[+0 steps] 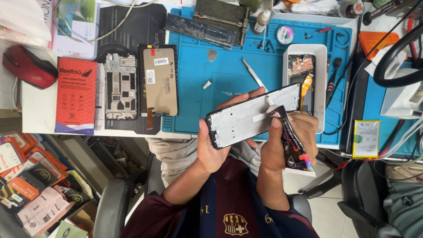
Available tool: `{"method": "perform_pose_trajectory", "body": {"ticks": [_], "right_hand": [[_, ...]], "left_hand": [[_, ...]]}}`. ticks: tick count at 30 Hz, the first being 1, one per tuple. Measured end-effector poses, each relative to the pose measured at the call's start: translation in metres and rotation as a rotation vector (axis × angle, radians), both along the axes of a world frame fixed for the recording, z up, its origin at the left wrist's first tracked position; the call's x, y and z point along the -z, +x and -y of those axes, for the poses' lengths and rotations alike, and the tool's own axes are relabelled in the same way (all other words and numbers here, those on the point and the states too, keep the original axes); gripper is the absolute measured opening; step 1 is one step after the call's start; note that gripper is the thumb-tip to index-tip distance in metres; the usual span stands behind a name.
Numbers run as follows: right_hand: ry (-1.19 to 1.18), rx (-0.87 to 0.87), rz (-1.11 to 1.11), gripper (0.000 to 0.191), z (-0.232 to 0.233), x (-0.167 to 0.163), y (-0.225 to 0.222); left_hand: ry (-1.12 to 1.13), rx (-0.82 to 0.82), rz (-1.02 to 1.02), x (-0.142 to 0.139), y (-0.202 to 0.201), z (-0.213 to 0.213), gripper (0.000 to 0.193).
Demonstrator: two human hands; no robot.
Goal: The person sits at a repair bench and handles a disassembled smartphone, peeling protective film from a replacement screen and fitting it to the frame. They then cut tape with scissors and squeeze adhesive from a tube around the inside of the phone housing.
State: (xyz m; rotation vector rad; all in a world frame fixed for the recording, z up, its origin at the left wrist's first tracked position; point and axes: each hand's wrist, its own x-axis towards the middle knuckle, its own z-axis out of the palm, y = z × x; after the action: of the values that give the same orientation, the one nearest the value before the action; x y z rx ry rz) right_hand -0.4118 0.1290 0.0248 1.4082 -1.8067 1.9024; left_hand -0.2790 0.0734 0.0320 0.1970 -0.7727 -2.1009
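- Left hand [213, 143] clamps the phone frame [254, 115] by its long edges, held in the air just below the blue mat [229, 75]
- Right hand [288, 141] is pinched round a glue tube [291, 139], nozzle touching the frame's upper right
- Frame judged light, thin, stiff yet easily bent; best gripped by its edges
- Tube soft, yields to squeezing
- Tweezers [254, 76] lie on the mat, above the frame
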Motion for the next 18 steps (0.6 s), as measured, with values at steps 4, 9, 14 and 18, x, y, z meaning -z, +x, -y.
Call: {"method": "perform_pose_trajectory", "body": {"ticks": [4, 9, 14, 18], "right_hand": [[0.006, -0.012, -0.027, 0.018, -0.0003, 0.0003, 0.0002], [-0.002, 0.003, -0.012, 0.018, 0.0004, 0.0008, -0.0012], [-0.005, 0.001, -0.028, 0.019, -0.0002, 0.0011, -0.0012], [0.001, 0.009, -0.018, 0.019, -0.0006, 0.0014, -0.0013]], "left_hand": [[-0.006, -0.001, -0.012, 0.0001, -0.0007, 0.0001, 0.092], [0.002, 0.003, -0.003, -0.0002, 0.0007, 0.0001, 0.092], [0.002, 0.006, -0.010, -0.0003, 0.0009, 0.0000, 0.092], [-0.002, 0.000, -0.004, -0.0001, 0.0014, 0.0001, 0.092]]}}
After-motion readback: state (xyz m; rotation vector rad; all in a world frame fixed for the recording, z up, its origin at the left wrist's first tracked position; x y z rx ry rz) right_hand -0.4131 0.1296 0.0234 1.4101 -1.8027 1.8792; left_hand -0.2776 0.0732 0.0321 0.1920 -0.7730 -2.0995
